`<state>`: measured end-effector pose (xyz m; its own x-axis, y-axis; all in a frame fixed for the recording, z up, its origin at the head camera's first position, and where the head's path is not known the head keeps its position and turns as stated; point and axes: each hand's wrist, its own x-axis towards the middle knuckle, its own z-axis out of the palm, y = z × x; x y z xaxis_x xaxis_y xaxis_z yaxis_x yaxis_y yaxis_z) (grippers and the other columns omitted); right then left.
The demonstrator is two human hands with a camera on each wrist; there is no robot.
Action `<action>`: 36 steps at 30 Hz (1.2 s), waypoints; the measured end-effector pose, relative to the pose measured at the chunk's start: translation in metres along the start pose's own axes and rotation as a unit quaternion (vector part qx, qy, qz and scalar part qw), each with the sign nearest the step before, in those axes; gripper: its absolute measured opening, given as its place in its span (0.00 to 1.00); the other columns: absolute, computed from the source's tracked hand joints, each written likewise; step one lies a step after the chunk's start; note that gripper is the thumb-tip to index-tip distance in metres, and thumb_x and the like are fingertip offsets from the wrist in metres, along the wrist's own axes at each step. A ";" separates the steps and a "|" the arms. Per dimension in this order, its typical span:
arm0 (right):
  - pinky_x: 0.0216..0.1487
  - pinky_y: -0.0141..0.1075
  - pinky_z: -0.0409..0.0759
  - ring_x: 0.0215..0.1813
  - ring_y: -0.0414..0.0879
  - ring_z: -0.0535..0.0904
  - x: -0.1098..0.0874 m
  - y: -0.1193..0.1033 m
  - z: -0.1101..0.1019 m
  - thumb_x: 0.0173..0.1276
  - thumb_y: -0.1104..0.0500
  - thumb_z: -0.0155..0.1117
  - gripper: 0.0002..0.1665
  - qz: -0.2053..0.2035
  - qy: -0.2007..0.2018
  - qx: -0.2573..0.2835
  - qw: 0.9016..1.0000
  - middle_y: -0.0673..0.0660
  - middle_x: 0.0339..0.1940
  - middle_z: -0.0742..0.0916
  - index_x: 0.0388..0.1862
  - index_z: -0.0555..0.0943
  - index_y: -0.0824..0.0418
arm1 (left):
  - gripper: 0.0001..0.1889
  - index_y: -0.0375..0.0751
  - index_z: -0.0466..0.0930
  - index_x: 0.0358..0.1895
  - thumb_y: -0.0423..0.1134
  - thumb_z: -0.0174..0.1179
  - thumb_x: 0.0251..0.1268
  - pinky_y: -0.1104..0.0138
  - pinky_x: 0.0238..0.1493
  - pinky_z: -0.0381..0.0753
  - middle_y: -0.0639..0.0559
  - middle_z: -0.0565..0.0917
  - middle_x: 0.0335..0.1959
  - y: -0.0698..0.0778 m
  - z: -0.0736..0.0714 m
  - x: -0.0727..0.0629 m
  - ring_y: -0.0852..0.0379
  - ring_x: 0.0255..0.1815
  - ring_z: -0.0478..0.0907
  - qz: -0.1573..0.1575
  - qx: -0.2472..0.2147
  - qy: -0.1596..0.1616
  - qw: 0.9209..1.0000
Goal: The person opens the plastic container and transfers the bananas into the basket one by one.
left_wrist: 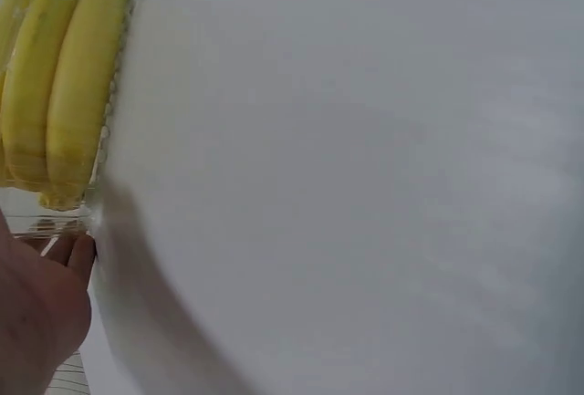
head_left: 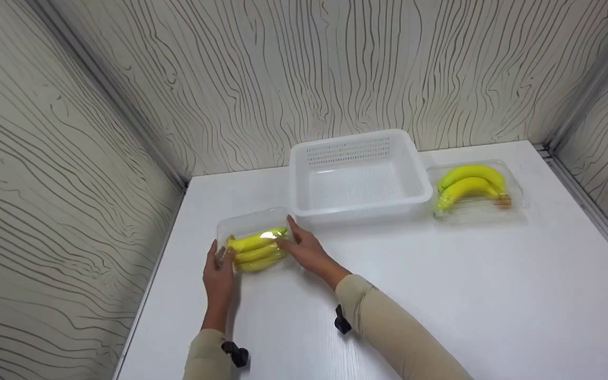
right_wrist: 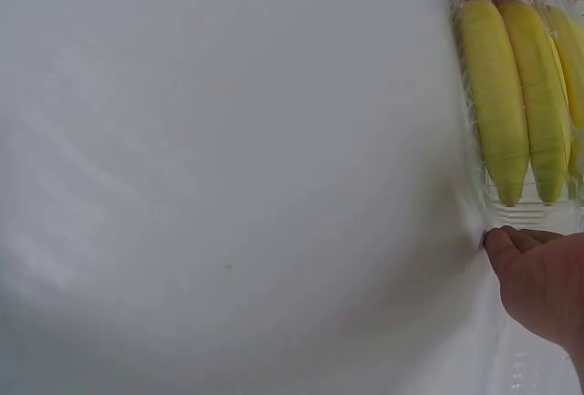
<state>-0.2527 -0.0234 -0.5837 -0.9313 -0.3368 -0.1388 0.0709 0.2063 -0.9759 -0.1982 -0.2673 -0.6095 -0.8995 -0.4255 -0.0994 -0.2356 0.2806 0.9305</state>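
Observation:
Both hands hold a clear plastic box of bananas [head_left: 254,250] at the left of the white table. At its left end the left hand [head_left: 218,274] grips the box, thumb on top and fingers at the side. The right hand [head_left: 306,250] grips the opposite end, close to the basket's front left corner. Several yellow bananas [left_wrist: 78,85] lie side by side inside, seen through the clear wall. In the right wrist view, the fingers [right_wrist: 516,240] sit under the box's end, and the bananas [right_wrist: 497,94] show above them.
A white perforated basket [head_left: 359,208] stands at the back middle against the patterned wall [head_left: 304,68]. To its right lies another clear box [head_left: 515,182] with bananas [head_left: 470,182] in it. The white table [head_left: 441,295] stretches out in front.

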 end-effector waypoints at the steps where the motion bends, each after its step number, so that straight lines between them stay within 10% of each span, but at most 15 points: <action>1: 0.89 0.54 0.58 0.89 0.60 0.58 -0.001 0.000 0.000 0.77 0.37 0.63 0.52 0.000 -0.001 -0.003 1.000 0.59 0.90 0.60 0.90 0.52 0.48 | 0.39 0.58 0.52 0.88 0.64 0.51 0.81 0.43 0.87 0.61 0.40 0.64 0.86 -0.001 0.000 -0.001 0.39 0.88 0.59 -0.001 0.000 -0.001 1.000; 36: 0.86 0.56 0.64 0.87 0.61 0.63 -0.012 0.012 0.000 0.75 0.40 0.69 0.53 -0.016 0.023 0.030 0.999 0.65 0.86 0.67 0.89 0.54 0.50 | 0.39 0.62 0.49 0.88 0.63 0.51 0.82 0.45 0.87 0.61 0.42 0.66 0.85 -0.005 0.000 -0.011 0.40 0.88 0.59 -0.007 -0.016 -0.025 1.000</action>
<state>-0.2405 -0.0168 -0.5935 -0.9486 -0.2999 -0.1010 0.0611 0.1394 -0.9884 -0.1870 -0.2634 -0.6128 -0.9134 -0.3860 -0.1292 -0.2373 0.2470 0.9395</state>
